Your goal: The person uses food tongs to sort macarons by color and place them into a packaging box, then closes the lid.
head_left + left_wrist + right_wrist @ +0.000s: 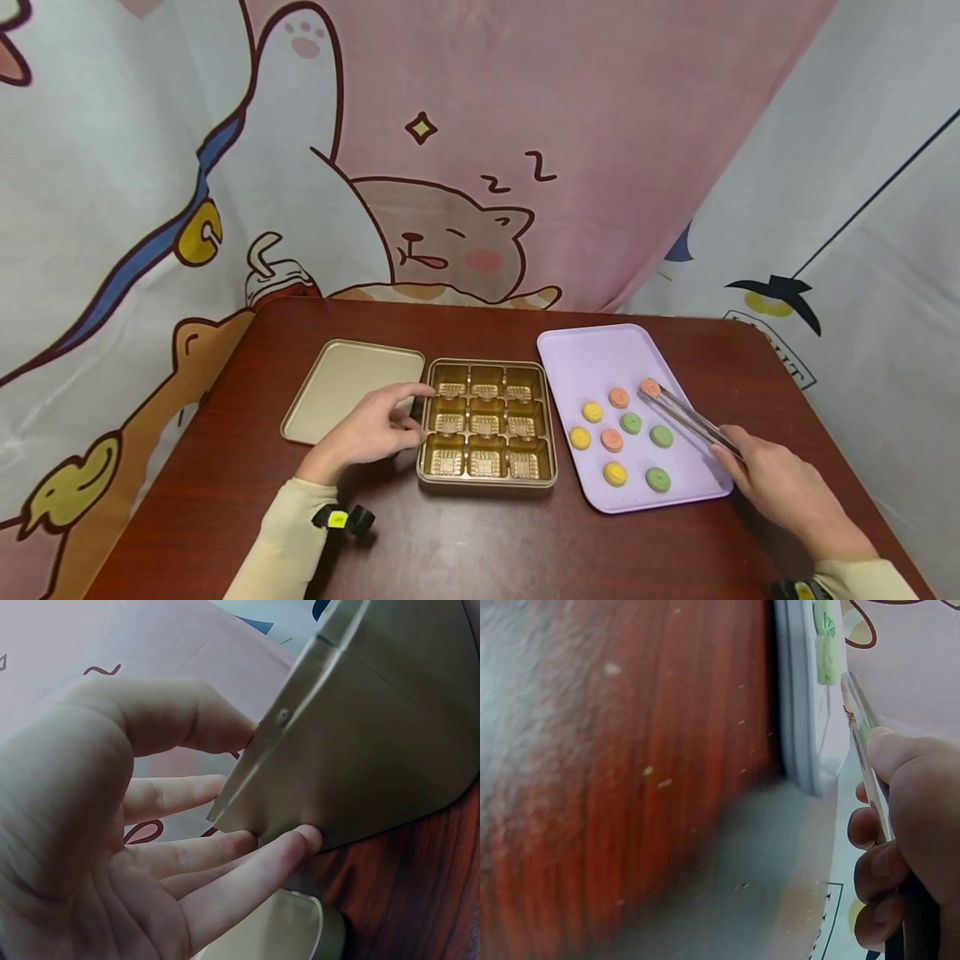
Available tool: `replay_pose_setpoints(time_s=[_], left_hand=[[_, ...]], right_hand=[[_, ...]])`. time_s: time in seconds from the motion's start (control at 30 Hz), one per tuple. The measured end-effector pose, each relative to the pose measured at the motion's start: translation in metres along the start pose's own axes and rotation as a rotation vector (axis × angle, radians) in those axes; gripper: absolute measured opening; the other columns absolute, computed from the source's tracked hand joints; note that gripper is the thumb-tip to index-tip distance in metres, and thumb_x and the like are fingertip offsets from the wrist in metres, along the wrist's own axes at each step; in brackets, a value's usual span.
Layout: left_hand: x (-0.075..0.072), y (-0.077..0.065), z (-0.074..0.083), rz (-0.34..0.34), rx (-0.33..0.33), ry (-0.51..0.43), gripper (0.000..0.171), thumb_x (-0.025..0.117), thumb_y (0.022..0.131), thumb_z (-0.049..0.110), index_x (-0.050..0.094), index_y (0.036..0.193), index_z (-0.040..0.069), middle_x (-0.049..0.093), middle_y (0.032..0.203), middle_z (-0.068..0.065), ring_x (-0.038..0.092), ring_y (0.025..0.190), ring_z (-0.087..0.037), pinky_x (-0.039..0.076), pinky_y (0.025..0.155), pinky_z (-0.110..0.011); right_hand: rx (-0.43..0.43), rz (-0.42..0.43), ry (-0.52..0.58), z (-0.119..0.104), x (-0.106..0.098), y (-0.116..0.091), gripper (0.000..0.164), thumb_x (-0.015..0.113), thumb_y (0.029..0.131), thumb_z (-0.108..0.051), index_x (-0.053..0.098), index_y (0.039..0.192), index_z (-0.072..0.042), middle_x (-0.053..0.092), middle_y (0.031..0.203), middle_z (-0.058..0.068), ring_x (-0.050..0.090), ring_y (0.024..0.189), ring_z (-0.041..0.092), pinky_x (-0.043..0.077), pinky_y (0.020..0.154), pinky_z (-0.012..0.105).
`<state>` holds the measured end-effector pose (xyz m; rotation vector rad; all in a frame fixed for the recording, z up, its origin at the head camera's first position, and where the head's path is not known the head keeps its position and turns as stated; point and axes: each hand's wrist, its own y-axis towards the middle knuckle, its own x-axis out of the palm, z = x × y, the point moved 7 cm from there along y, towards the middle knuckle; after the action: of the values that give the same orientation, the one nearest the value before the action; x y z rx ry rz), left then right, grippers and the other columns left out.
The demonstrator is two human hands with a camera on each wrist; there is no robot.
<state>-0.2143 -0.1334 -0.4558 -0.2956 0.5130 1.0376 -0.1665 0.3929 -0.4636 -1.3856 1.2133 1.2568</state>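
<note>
In the head view a gold box (486, 481) with several square compartments stands mid-table. My left hand (375, 425) is at its left side, thumb and fingertips touching the outer wall (375, 742) without wrapping round it. My right hand (787, 487) grips metal tongs (693, 423). Their tips lie on either side of a pink macaron (651, 387) over the lilac tray (592, 354). Also on that tray are two pink macarons (612, 440), three yellow ones (615, 474) and three green ones (657, 479). In the right wrist view the tongs (866, 739) point toward the tray's edge.
A flat gold lid (360, 375) lies left of the box, partly behind my left hand. All of it rests on a dark red-brown wooden table (480, 542). A cartoon-printed cloth (600, 150) hangs behind the table.
</note>
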Motion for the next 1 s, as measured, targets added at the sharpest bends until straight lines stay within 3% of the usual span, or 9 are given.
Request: replay_pose_setpoints(time_s=[0.2,0.43,0.57,0.73,0.87,1.0], left_hand=[[-0.001,0.001,0.0,0.006,0.004,0.007,0.065,0.071,0.082,-0.001,0.057,0.146,0.007,0.064,0.123,-0.014,0.073,0.085,-0.016,0.059,0.071,-0.028],[0.0,0.001,-0.001,0.005,0.005,0.008,0.065,0.071,0.082,-0.001,0.057,0.145,0.006,0.063,0.122,-0.013,0.072,0.082,-0.015,0.057,0.068,-0.026],[0.001,0.001,-0.002,0.004,0.003,0.006,0.065,0.071,0.082,-0.001,0.057,0.146,0.007,0.063,0.123,-0.014,0.072,0.082,-0.014,0.057,0.069,-0.026],[0.001,0.001,-0.003,0.0,-0.003,-0.007,0.066,0.071,0.083,-0.001,0.056,0.146,0.007,0.061,0.13,-0.015,0.073,0.085,-0.014,0.059,0.072,-0.027],[0.001,0.001,-0.003,-0.002,-0.006,-0.012,0.066,0.072,0.083,-0.001,0.056,0.147,0.006,0.06,0.135,-0.018,0.074,0.088,-0.014,0.06,0.074,-0.027],[0.001,0.0,-0.003,-0.003,-0.008,-0.024,0.066,0.073,0.084,0.0,0.055,0.147,0.005,0.057,0.142,-0.02,0.074,0.09,-0.014,0.06,0.075,-0.027]], right_hand=[[-0.068,0.112,0.011,-0.014,-0.013,0.002,0.047,0.072,0.099,-0.033,0.059,0.131,-0.001,0.072,0.11,0.025,0.071,0.085,0.034,0.058,0.067,0.062],[-0.141,0.213,0.023,-0.045,-0.03,0.007,0.048,0.077,0.096,-0.028,0.062,0.131,0.001,0.073,0.112,0.026,0.073,0.087,0.035,0.059,0.069,0.06],[-0.185,0.227,0.031,-0.066,-0.036,0.012,0.046,0.079,0.094,-0.025,0.064,0.129,0.001,0.074,0.108,0.022,0.067,0.076,0.025,0.058,0.059,0.049],[-0.28,0.28,0.024,-0.095,-0.043,0.016,0.041,0.083,0.089,-0.021,0.066,0.123,-0.003,0.074,0.094,0.009,0.055,0.067,0.011,0.048,0.051,0.033],[-0.365,0.325,0.032,-0.118,-0.047,0.018,0.039,0.084,0.087,-0.019,0.067,0.12,-0.006,0.072,0.09,0.003,0.055,0.066,0.009,0.05,0.052,0.035],[-0.443,0.353,0.061,-0.141,-0.048,0.019,0.047,0.085,0.086,-0.019,0.067,0.129,-0.008,0.077,0.102,0.007,0.07,0.074,0.017,0.056,0.055,0.043]])
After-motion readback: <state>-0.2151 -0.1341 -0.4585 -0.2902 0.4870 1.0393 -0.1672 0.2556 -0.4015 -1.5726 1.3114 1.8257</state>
